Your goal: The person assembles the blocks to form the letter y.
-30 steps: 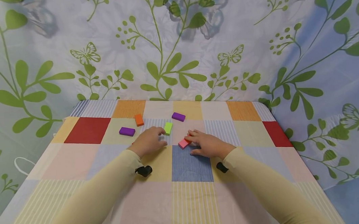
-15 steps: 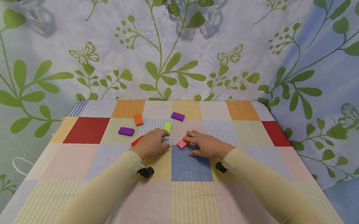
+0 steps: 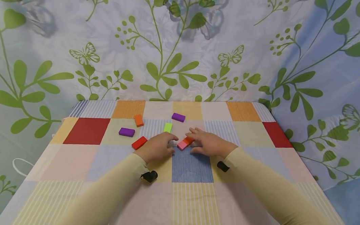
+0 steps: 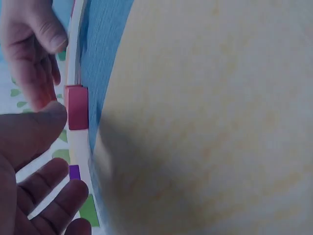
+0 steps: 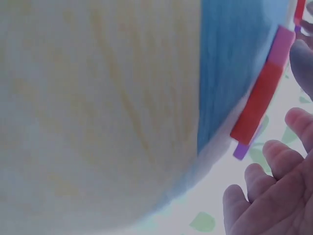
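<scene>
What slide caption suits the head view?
Left hand and right hand flank a pink block and an orange-red block on a patchwork tablecloth.

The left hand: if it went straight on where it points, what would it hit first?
Probably the pink block, just ahead of the left hand in the head view, with the right hand beyond. Heights are hard to judge, so it might pass over the block.

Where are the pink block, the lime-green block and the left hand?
Pink block (image 3: 182, 145), head view: on its top face.
Lime-green block (image 3: 168, 127), head view: on its upper face.
Left hand (image 3: 158, 146), head view: on its back.
</scene>
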Tool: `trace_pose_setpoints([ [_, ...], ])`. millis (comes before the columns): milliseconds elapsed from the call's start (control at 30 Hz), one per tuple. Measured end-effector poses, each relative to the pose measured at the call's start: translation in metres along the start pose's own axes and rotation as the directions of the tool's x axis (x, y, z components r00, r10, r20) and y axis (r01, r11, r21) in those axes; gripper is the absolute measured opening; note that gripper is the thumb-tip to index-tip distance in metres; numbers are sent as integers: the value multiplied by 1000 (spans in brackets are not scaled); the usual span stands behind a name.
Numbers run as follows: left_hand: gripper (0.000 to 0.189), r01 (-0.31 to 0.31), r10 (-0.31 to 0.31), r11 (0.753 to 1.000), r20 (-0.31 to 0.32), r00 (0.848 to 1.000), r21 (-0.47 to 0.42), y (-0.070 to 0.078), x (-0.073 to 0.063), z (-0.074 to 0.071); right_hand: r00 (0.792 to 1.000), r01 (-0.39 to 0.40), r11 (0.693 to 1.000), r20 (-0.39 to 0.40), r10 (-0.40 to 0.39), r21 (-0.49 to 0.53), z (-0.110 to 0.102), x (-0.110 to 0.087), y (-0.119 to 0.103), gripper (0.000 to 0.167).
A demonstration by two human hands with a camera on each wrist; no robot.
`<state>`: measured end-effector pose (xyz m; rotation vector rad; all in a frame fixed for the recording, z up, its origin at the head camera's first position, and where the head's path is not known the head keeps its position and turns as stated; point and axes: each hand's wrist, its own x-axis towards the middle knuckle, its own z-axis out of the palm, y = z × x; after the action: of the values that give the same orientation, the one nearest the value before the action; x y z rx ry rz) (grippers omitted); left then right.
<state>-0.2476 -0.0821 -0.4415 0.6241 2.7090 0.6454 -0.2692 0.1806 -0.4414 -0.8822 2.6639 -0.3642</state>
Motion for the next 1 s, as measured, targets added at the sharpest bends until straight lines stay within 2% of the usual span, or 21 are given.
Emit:
trace_pose_setpoints([
  [200,60,-101,96,987,49,994,127,9,-1,4,998,-49,999,-31,49,9,-6,1,8,74],
  [300,65,-156,145,975,79,986,156,12,-2,8,997,-55,998,-51,55,11,-7,2,11,71],
  [467,72,-212,193,959,113,975,186,15,-1,14,995,-72,997,-71,74,34,-10,3,15,71],
  [800,80,-228,203,957,151,968,177,15,-3,17,988,-111,993,-102,113,25,-15,16,22,66],
  [1000,80,-230,203,955,152,967,188,15,-2,20,978,-132,991,-161,134,22,-21,30,24,61],
])
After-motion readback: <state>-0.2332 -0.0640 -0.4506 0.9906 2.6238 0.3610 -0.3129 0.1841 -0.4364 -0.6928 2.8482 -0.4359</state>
